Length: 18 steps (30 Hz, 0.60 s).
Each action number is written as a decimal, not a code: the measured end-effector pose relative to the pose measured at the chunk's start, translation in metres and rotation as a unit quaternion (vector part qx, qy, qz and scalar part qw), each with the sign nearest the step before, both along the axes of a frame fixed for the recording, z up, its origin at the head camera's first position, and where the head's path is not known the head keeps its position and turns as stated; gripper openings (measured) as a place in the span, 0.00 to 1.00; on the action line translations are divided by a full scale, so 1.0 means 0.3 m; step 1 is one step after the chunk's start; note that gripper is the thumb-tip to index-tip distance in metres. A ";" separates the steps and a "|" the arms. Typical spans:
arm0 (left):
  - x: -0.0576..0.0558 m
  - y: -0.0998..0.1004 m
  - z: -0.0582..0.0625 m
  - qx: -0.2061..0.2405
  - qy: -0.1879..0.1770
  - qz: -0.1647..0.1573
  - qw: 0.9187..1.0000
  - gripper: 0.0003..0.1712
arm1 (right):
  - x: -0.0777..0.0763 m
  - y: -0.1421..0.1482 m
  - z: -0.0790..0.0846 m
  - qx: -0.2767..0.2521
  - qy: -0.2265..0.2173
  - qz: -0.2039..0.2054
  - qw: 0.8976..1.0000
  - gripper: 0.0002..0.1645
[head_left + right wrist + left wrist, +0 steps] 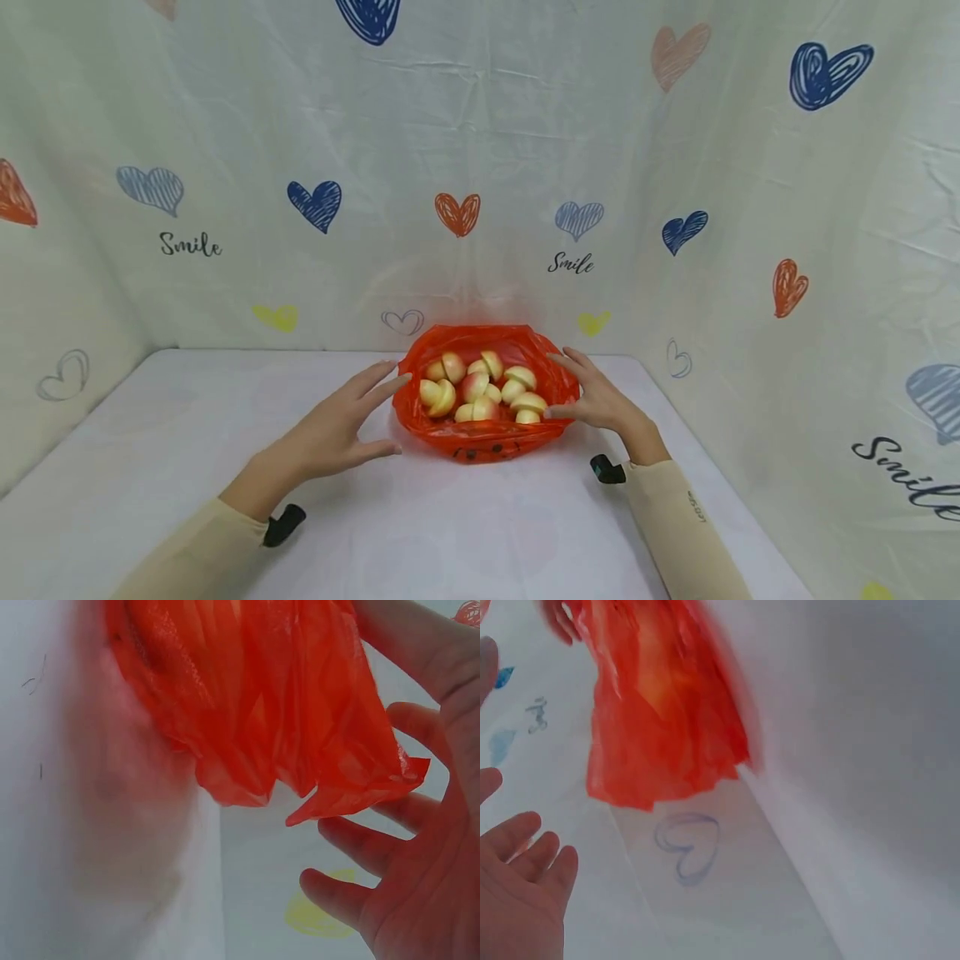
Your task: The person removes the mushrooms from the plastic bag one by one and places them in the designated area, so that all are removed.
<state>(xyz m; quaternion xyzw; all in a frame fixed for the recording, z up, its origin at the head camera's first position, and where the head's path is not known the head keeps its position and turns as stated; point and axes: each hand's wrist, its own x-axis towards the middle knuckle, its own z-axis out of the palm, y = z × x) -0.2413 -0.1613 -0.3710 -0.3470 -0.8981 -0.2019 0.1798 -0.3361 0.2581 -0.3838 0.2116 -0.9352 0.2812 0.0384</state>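
A red plastic bag (427, 427) stands on the table with its mouth spread wide. Inside lie several pale yellow, partly pink mushroom-shaped pieces (481, 385); their exact kind cannot be told. My left hand (330, 431) is held beside the bag's left rim, fingers spread and nearly straight, with nothing in its grasp. At the right rim is my right hand (598, 397), its fingers parted and thumb pointing toward the bag's mouth. In the right wrist view, fingers (352, 844) of that hand extend near the bag's side (247, 712); whether they touch it cannot be told.
A white cloth covers the table (480, 533). Behind and at both sides hangs a pale curtain (480, 125) printed with hearts and the word "Smile". A small black device (285, 525) sits at the left wrist, another black device (607, 469) at the right.
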 end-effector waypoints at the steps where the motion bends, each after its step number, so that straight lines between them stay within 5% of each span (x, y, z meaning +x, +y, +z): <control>1: -0.008 0.015 0.005 -0.001 0.002 -0.009 1.000 0.50 | -0.002 0.001 -0.003 0.000 -0.003 -0.001 1.000 0.56; 9: -0.075 0.125 0.047 -0.006 -0.019 -0.053 0.998 0.43 | -0.007 0.020 -0.048 -0.009 -0.033 -0.008 0.999 0.54; 18: -0.160 0.200 0.086 -0.038 -0.130 -0.051 0.989 0.39 | -0.014 0.025 -0.075 -0.026 -0.078 -0.028 0.996 0.55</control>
